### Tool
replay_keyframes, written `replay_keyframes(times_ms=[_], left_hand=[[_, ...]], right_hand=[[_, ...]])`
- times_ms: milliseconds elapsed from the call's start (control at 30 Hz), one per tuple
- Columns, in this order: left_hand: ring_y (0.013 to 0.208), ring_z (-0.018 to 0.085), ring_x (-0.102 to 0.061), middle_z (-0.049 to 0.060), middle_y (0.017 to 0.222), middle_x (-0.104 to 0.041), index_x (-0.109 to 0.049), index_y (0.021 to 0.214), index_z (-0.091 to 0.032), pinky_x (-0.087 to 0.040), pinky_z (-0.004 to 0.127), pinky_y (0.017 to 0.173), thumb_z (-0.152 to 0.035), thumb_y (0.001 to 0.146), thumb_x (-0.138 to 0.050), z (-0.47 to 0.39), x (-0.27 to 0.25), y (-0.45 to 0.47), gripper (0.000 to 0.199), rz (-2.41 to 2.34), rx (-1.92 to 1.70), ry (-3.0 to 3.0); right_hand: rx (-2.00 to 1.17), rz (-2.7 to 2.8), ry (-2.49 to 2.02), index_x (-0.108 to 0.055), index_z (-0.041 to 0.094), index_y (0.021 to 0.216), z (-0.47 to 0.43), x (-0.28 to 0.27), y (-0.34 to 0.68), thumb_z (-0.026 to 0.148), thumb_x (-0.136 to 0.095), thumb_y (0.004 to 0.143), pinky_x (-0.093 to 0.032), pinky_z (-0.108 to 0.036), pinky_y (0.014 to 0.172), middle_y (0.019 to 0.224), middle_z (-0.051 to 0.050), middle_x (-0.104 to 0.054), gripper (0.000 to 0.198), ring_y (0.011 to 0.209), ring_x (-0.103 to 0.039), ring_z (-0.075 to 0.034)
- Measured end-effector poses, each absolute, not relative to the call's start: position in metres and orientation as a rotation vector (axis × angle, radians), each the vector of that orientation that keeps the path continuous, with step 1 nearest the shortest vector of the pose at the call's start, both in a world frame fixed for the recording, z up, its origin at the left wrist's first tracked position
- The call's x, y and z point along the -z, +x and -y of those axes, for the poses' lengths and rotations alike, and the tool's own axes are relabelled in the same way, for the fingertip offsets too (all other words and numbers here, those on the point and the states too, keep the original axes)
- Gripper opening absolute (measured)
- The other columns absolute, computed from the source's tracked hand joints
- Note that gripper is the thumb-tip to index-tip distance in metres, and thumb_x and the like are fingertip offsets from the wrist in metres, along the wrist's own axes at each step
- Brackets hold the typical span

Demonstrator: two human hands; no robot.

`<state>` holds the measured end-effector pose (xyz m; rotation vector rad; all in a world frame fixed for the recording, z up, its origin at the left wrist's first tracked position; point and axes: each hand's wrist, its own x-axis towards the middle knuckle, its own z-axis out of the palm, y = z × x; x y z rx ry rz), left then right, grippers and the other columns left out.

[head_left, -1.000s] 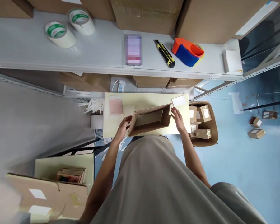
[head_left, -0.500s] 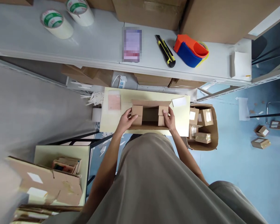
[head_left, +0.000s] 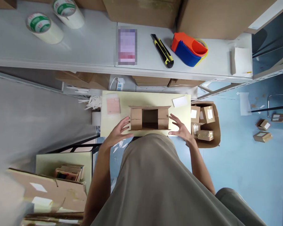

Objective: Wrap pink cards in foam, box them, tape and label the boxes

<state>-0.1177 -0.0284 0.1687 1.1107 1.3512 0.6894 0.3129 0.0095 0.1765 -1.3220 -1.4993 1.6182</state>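
A small brown cardboard box (head_left: 136, 119) stands on the pale yellow table (head_left: 141, 98) right in front of my body. Its two short end flaps are folded inward, its long flaps stand up, and the dark inside shows between them. My left hand (head_left: 118, 131) is open beside the box's left end, fingers spread and apart from it. On the other side my right hand (head_left: 181, 129) is also open, just off the right end. A pink printed slip (head_left: 113, 105) lies at the table's left, and a white paper (head_left: 179, 101) at its right.
The grey shelf (head_left: 89, 56) ahead holds tape rolls (head_left: 45, 29), a yellow-black utility knife (head_left: 163, 51) and a red-blue tape dispenser (head_left: 189, 49). At the right a large carton (head_left: 217, 125) contains several small taped boxes. Flat cardboard (head_left: 49, 188) leans at lower left.
Both hands have let go of the box's end flaps and moved outward, fingers spreading. The end flaps stay folded in. The view has shifted slightly.
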Motion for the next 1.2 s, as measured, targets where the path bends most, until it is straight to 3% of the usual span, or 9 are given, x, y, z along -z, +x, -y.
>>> replay_keyframes(times_ms=[133,200,267,400,533,633,800,1033,1200], left_hand=[[0.128,0.033,-0.077,0.015,0.148,-0.074,-0.055,0.166,-0.029,-0.065,0.048,0.11,-0.059,0.083,-0.094,0.014,-0.158,-0.1,0.097,-1.562,-0.695,1.155],[0.114,0.031,-0.079,0.013,0.133,-0.077,-0.047,0.172,-0.027,-0.066,0.047,0.107,-0.055,0.086,-0.093,-0.001,-0.154,-0.091,0.101,-1.7,-0.696,1.214],[0.121,0.032,-0.077,0.013,0.139,-0.073,-0.039,0.176,-0.029,-0.063,0.048,0.112,-0.048,0.084,-0.097,-0.015,-0.156,-0.086,0.11,-1.739,-0.707,1.345],[0.157,0.037,-0.054,0.015,0.166,-0.055,-0.046,0.172,-0.031,-0.047,0.051,0.132,-0.03,0.085,-0.095,-0.034,-0.173,-0.084,0.1,-1.603,-0.773,1.65],[0.15,0.036,-0.058,0.012,0.153,-0.061,-0.072,0.136,-0.029,-0.047,0.051,0.132,-0.024,0.092,-0.086,-0.035,-0.176,-0.088,0.047,-1.571,-0.759,1.725],[0.14,0.035,-0.064,0.011,0.144,-0.061,-0.077,0.107,-0.028,-0.052,0.05,0.128,-0.029,0.093,-0.085,-0.028,-0.168,-0.091,0.016,-1.589,-0.72,1.722],[0.127,0.031,-0.069,0.009,0.125,-0.063,-0.08,0.109,-0.029,-0.057,0.047,0.121,-0.037,0.093,-0.087,-0.017,-0.155,-0.094,0.019,-1.603,-0.745,1.68],[0.096,0.021,-0.073,0.008,0.115,-0.067,-0.079,0.109,-0.024,-0.07,0.039,0.091,-0.051,0.097,-0.074,0.0,-0.124,-0.09,0.03,-1.645,-0.808,1.376],[0.092,0.021,-0.076,0.01,0.121,-0.07,-0.077,0.108,-0.023,-0.073,0.044,0.091,-0.052,0.089,-0.077,0.008,-0.101,-0.09,0.035,-1.707,-0.837,1.179]], right_hand=[[-1.441,1.352,-1.554,-0.08,0.031,0.135,-0.015,-0.161,0.294,0.073,-0.089,0.088,-0.062,-0.058,0.118,0.152,-0.013,-0.075,0.065,0.136,-0.073,-0.037],[-1.329,1.29,-1.656,-0.077,0.029,0.134,-0.024,-0.152,0.283,0.077,-0.086,0.087,-0.068,-0.055,0.104,0.131,-0.013,-0.082,0.068,0.113,-0.08,-0.033],[-1.252,1.303,-1.691,-0.068,0.03,0.15,-0.032,-0.149,0.277,0.077,-0.087,0.086,-0.07,-0.053,0.096,0.128,-0.012,-0.081,0.082,0.1,-0.079,-0.031],[-1.145,1.47,-1.612,-0.051,0.039,0.168,-0.043,-0.161,0.277,0.07,-0.087,0.09,-0.067,-0.053,0.101,0.151,-0.013,-0.068,0.092,0.108,-0.077,-0.03],[-1.099,1.507,-1.593,-0.071,0.038,0.146,-0.043,-0.174,0.282,0.07,-0.086,0.091,-0.067,-0.053,0.102,0.147,-0.011,-0.067,0.065,0.114,-0.077,-0.032],[-1.101,1.491,-1.6,-0.076,0.036,0.134,-0.039,-0.174,0.283,0.07,-0.09,0.088,-0.068,-0.053,0.102,0.143,-0.01,-0.069,0.059,0.114,-0.078,-0.032],[-1.166,1.534,-1.587,-0.087,0.033,0.109,-0.033,-0.161,0.281,0.068,-0.084,0.095,-0.067,-0.054,0.104,0.135,-0.01,-0.073,0.037,0.129,-0.072,-0.034],[-1.323,1.314,-1.571,-0.089,0.033,0.106,-0.032,-0.134,0.269,0.072,-0.088,0.087,-0.071,-0.047,0.096,0.127,-0.008,-0.071,0.043,0.117,-0.074,-0.028],[-1.346,1.327,-1.552,-0.088,0.032,0.102,-0.034,-0.127,0.257,0.072,-0.088,0.087,-0.072,-0.047,0.097,0.125,-0.008,-0.068,0.043,0.116,-0.073,-0.027]])
